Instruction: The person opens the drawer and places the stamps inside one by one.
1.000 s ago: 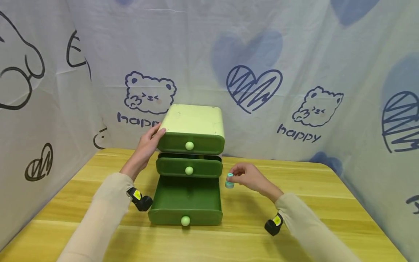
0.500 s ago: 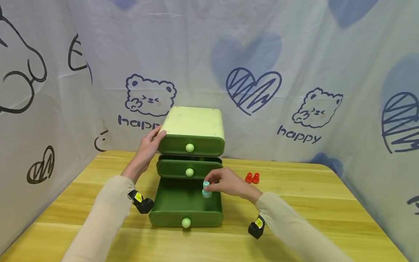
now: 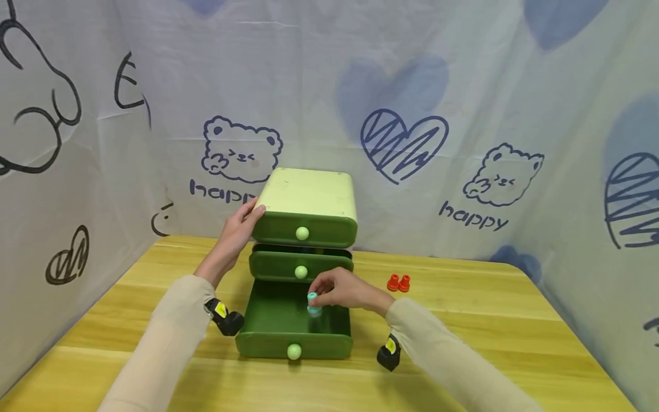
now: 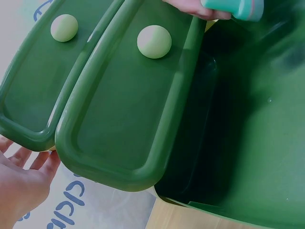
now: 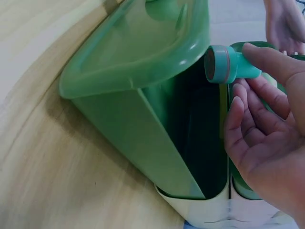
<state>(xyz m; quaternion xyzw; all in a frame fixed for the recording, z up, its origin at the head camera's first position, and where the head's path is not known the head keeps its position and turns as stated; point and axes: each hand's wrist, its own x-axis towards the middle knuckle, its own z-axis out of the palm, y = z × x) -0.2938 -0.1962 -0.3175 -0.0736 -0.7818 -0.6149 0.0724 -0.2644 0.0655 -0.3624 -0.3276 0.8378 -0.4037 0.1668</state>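
Observation:
A small teal stamp (image 3: pixel 312 301) with a flared round base is pinched by the thumb and fingers of my right hand (image 3: pixel 346 290). It is held over the pulled-out bottom drawer (image 3: pixel 268 345), base downward. The right wrist view shows the stamp's (image 5: pixel 223 64) dark round face beyond the drawer wall. My left hand (image 3: pixel 231 237) rests against the left side of the small drawer cabinet (image 3: pixel 311 191), near its upper front corner. In the left wrist view, the fingertips of the left hand (image 4: pixel 26 179) touch the cabinet side by the upper drawers.
Two red stamps (image 3: pixel 399 283) stand side by side on the wooden table (image 3: pixel 463 320), right of the cabinet. The middle drawer (image 3: pixel 278 265) is slightly pulled out, and the top drawer (image 3: pixel 278 229) sits above it. A printed cloth (image 3: pixel 309 86) hangs behind.
My right hand has carried the teal stamp leftward from beside the cabinet to over the bottom drawer. The red stamps have come into view. My left hand stays on the cabinet.

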